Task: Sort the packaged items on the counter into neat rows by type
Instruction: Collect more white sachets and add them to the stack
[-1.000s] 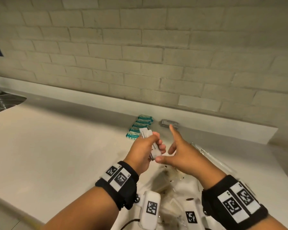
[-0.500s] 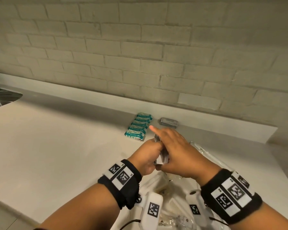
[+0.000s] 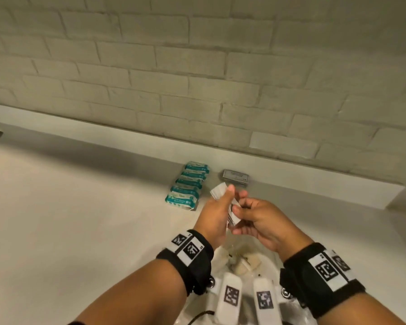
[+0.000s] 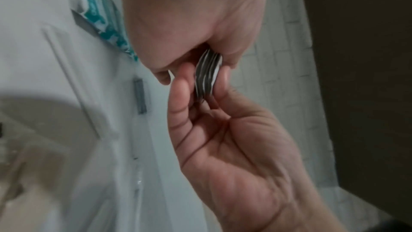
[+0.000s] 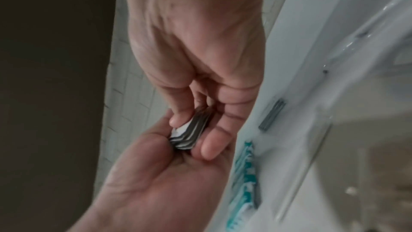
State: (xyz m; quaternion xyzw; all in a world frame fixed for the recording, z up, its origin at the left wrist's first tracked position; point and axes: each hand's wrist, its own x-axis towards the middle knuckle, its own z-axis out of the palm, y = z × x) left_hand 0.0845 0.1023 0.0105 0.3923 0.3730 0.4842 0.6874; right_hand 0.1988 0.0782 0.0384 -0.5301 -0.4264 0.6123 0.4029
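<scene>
Left hand: the left hand (image 3: pixel 215 215) is curled round a small stack of flat white-and-grey sachets (image 3: pixel 223 198), thumb on top, held above the counter (image 3: pixel 68 219); the stack's far end sticks out past the thumb.
Right hand: the right hand (image 3: pixel 259 221) pinches the near end of the same stack between thumb and fingertips, the fingers bent; the two hands touch at the stack.
Stack seen from the wrists: the left wrist view shows the sachets edge-on (image 4: pixel 208 75) as several thin layers pressed together between the fingers of both hands; the right wrist view shows the same layered edge (image 5: pixel 189 133).
Teal packets: five teal-and-white packets (image 3: pixel 188 185) lie in a neat row on the counter, running from near to far, just left of the hands.
Grey packet: a flat grey packet (image 3: pixel 235 176) lies alone by the low ledge under the brick wall (image 3: pixel 197 78), right of the teal row and just beyond the hands.
Near edge: crumpled clear plastic bag (image 3: pixel 242 261) lies on the counter under the wrists; its contents are blurred.
</scene>
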